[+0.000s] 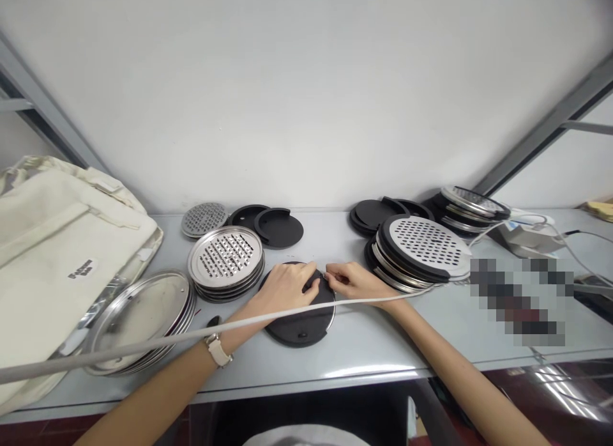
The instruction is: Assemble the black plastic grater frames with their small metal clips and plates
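A round black disc (302,321) with a thin silver edge on its right side lies flat in front of me. My left hand (287,286), a white-strapped watch on its wrist, rests on top of the disc, fingers bent and gripping toward the far right of it. At that same far right edge my right hand (348,281) is pinched closed; whatever small thing sits between its fingertips is too small to make out. Left of the disc stands a stack of metal grater plates (225,259). To the right is a stack of black discs topped by a perforated metal plate (426,245).
Plain metal plates (143,312) are piled at the left beside a cream bag (71,241). Black round covers (280,227) lie along the wall, with more stacked discs (472,209) at the back right. A white cable (249,318) crosses the view over my left wrist.
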Tool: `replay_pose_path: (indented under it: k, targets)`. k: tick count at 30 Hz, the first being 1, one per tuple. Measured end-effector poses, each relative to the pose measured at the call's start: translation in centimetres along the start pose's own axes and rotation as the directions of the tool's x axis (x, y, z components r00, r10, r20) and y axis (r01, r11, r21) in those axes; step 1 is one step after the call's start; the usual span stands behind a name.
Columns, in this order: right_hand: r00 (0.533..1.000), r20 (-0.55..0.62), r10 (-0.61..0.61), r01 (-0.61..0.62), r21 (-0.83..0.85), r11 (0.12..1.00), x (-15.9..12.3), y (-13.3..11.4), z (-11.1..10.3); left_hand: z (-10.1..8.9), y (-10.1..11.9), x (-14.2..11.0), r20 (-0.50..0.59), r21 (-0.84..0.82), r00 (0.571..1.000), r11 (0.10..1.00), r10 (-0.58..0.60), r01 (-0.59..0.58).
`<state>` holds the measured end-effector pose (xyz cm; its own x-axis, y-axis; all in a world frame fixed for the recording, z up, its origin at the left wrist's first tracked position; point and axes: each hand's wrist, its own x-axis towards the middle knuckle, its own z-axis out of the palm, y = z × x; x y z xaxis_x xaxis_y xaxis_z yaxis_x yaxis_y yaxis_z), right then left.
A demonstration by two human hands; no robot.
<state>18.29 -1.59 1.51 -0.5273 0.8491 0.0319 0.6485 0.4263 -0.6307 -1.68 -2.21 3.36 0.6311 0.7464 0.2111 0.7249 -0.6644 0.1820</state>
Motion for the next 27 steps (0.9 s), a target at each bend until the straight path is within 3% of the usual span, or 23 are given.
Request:
replay_pose_path:
  k: [7,16,27]
  targets:
    - [0.997,-0.080,0.011,-0.010,0.009,1.000,0.23,0.29,0.36,-0.11,-0.11,0.02,0.001,-0.020,0.999,0.999,0.039,-0.039]
    - [0.998,-0.051,-0.024,0.022,-0.043,0.999,0.21,0.02,0.41,0.05,-0.11,-0.02,0.020,-0.041,0.997,0.997,0.069,-0.068]
    - [1.000,-0.026,-0.009,0.008,-0.058,0.998,-0.05,-0.32,-0.21,0.00,0.05,-0.05,0.052,-0.006,0.999,1.000,0.012,-0.012]
